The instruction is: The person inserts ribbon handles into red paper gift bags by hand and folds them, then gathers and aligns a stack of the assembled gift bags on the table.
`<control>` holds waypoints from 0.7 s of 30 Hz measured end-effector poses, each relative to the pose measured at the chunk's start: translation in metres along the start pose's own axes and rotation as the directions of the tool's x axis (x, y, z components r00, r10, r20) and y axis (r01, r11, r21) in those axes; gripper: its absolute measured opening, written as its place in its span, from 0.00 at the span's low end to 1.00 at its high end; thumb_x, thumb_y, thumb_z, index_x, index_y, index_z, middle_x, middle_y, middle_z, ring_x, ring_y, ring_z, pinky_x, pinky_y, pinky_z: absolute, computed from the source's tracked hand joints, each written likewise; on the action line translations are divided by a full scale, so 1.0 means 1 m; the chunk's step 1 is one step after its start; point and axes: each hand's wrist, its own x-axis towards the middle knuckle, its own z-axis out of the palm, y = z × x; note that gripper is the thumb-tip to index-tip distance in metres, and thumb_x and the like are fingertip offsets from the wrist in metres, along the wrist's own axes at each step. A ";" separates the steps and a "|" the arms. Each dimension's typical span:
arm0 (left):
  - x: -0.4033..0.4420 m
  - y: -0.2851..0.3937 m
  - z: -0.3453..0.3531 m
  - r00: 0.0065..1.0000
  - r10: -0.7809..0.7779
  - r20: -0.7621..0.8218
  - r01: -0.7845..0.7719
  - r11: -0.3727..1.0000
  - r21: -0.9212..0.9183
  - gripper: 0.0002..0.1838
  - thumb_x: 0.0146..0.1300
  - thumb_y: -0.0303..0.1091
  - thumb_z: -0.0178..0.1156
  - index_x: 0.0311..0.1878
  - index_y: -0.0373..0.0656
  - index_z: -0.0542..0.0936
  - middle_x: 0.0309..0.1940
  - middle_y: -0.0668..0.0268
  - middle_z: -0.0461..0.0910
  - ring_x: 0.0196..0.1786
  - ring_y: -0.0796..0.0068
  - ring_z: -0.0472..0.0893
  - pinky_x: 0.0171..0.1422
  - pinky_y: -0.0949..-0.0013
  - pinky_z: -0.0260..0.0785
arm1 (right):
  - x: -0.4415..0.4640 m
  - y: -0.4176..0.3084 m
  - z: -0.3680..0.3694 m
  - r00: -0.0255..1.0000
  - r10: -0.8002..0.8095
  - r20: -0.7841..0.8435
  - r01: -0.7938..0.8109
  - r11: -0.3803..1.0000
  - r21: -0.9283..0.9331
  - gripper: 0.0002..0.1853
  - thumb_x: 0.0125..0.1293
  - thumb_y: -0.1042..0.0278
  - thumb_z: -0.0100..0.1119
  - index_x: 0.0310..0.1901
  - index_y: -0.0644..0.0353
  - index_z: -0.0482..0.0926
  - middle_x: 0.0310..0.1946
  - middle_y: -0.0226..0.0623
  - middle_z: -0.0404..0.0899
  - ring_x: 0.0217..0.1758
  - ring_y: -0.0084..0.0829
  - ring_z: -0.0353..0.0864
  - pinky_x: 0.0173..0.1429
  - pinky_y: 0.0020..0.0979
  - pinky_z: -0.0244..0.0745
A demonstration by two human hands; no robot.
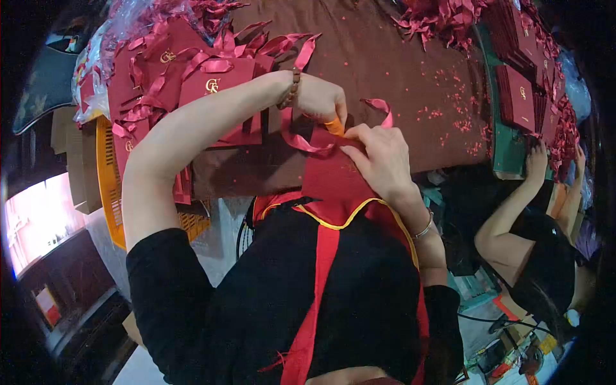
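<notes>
Black cloth shirt [273, 301]: nearest.
Dark-red paper bag [324, 173]: at edge of brown cloth-covered desk [410, 83].
Right hand [383, 157]: pinching bag's top, apparently for steadiness.
Left hand [319, 99]: curled close by; grip unclear.

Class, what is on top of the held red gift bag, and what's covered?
The right hand covers the upper right of the red gift bag; pink ribbon loops at its upper left, by the left hand. Its inside and underside are hidden.
</notes>
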 end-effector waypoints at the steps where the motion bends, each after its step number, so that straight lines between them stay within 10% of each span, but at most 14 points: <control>1: 0.001 0.003 -0.001 0.996 -0.069 0.052 0.070 0.997 -0.025 0.11 0.55 0.31 0.60 0.38 0.35 0.82 0.25 0.74 0.80 0.29 0.86 0.73 0.32 0.76 0.65 | 0.000 0.001 -0.001 1.000 0.003 0.014 -0.003 1.000 0.031 0.09 0.53 0.64 0.63 0.34 0.54 0.76 0.25 0.34 0.77 0.31 0.36 0.76 0.40 0.35 0.65; 9: 0.006 0.001 0.022 0.918 -0.088 -0.386 0.040 0.991 -0.131 0.07 0.54 0.30 0.57 0.30 0.37 0.79 0.22 0.71 0.78 0.27 0.85 0.72 0.32 0.76 0.64 | 0.001 0.016 0.000 0.982 0.154 0.106 -0.168 0.976 0.136 0.09 0.52 0.63 0.64 0.33 0.55 0.77 0.26 0.35 0.78 0.31 0.36 0.76 0.42 0.34 0.66; 17: 0.015 -0.001 0.001 0.558 0.141 -0.818 0.047 0.978 0.201 0.15 0.58 0.43 0.52 0.40 0.45 0.81 0.34 0.52 0.80 0.40 0.51 0.79 0.45 0.57 0.70 | 0.004 0.026 0.009 0.974 0.176 0.146 -0.212 0.931 0.297 0.12 0.53 0.65 0.64 0.36 0.60 0.77 0.28 0.41 0.79 0.31 0.41 0.78 0.39 0.36 0.70; 21: -0.010 -0.017 -0.026 0.386 0.118 -0.915 0.608 0.714 0.348 0.21 0.64 0.52 0.48 0.36 0.41 0.76 0.31 0.53 0.80 0.35 0.51 0.81 0.36 0.55 0.73 | -0.002 0.032 0.012 0.983 0.149 0.103 -0.170 0.956 0.238 0.14 0.53 0.64 0.64 0.40 0.61 0.78 0.32 0.41 0.77 0.36 0.41 0.75 0.44 0.36 0.70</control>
